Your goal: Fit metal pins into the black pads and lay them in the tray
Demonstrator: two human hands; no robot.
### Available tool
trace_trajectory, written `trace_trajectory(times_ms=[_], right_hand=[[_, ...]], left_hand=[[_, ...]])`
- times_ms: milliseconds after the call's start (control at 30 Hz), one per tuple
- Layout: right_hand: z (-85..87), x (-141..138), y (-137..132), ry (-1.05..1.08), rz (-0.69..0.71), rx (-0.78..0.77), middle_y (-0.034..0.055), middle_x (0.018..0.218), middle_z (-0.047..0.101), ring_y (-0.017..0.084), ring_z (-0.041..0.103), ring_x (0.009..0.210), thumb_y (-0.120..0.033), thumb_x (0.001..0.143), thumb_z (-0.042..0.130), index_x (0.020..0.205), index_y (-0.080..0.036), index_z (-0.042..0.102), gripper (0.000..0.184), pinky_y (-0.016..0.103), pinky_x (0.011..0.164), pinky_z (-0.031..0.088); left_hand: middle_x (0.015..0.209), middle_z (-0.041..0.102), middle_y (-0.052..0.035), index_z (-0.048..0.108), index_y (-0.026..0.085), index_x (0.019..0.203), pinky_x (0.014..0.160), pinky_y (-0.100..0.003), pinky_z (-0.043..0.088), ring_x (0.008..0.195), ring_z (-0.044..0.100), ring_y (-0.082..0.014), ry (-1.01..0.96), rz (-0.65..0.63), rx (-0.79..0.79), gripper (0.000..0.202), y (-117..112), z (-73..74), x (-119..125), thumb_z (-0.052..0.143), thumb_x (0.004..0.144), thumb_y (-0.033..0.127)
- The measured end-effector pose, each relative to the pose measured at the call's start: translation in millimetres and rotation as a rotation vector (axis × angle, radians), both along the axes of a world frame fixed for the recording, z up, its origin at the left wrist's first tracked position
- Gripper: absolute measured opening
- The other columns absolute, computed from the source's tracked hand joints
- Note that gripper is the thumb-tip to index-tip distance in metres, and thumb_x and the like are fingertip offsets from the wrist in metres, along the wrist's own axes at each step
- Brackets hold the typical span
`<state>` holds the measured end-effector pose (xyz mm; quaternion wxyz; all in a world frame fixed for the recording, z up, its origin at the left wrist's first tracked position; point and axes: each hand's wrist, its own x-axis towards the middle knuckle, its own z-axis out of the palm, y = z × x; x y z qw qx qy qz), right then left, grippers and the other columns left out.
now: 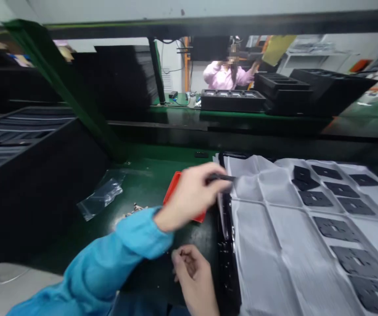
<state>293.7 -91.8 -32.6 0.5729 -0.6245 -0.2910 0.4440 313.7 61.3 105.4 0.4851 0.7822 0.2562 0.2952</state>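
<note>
My left hand (190,196), in a blue sleeve (109,250), pinches a slim black tool (221,177), possibly tweezers. The tool's tip reaches the edge of a white sheet (261,245) lining a black tray (228,259). Rows of flat dark perforated pieces (340,193) lie on the sheet. My right hand (189,267) is lower, beside the tray's near edge, fingers curled with nothing visible in them. A red flat object (175,188) lies partly hidden under my left hand.
A clear plastic bag (101,197) and small metal bits (135,210) lie on the green bench (149,175). Stacked black trays (27,136) stand at left. Across the bench, a person in pink (225,72) stands behind more black trays (232,100).
</note>
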Motion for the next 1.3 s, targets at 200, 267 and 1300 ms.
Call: trace_trajectory(times_ms=[200, 267, 1300], right_hand=[[39.0, -5.0, 10.6, -0.09, -0.27, 0.196, 0.0119, 0.134, 0.064, 0.025, 0.062, 0.125, -0.05, 0.093, 0.071, 0.082, -0.021, 0.07, 0.031, 0.037, 0.105, 0.05], [51.0, -1.6, 19.2, -0.121, -0.252, 0.187, 0.0112, 0.142, 0.061, 0.026, 0.06, 0.13, -0.045, 0.093, 0.072, 0.084, -0.022, 0.072, 0.024, 0.039, 0.109, 0.049], [57.5, 9.7, 41.3, -0.413, 0.069, 0.236, 0.007, 0.098, 0.071, 0.017, 0.073, 0.089, -0.026, 0.092, 0.074, 0.086, -0.022, 0.074, 0.007, 0.022, 0.076, 0.059]], left_hand=[[0.071, 0.066, 0.003, 0.069, 0.014, 0.109, 0.053, -0.02, 0.043, 0.057, 0.056, -0.01, 0.184, 0.231, -0.341, 0.019, 4.6, -20.1, -128.4, 0.065, 0.093, 0.025], [0.07, 0.062, 0.0037, 0.067, 0.014, 0.108, 0.049, -0.018, 0.041, 0.056, 0.053, -0.009, 0.177, 0.228, -0.501, 0.02, -20.1, -25.7, -141.4, 0.063, 0.096, 0.028], [0.074, 0.06, 0.0039, 0.065, 0.025, 0.125, 0.053, -0.019, 0.048, 0.061, 0.057, -0.0102, 0.118, 0.152, -0.591, 0.028, -50.4, -34.9, -171.6, 0.051, 0.107, 0.041]])
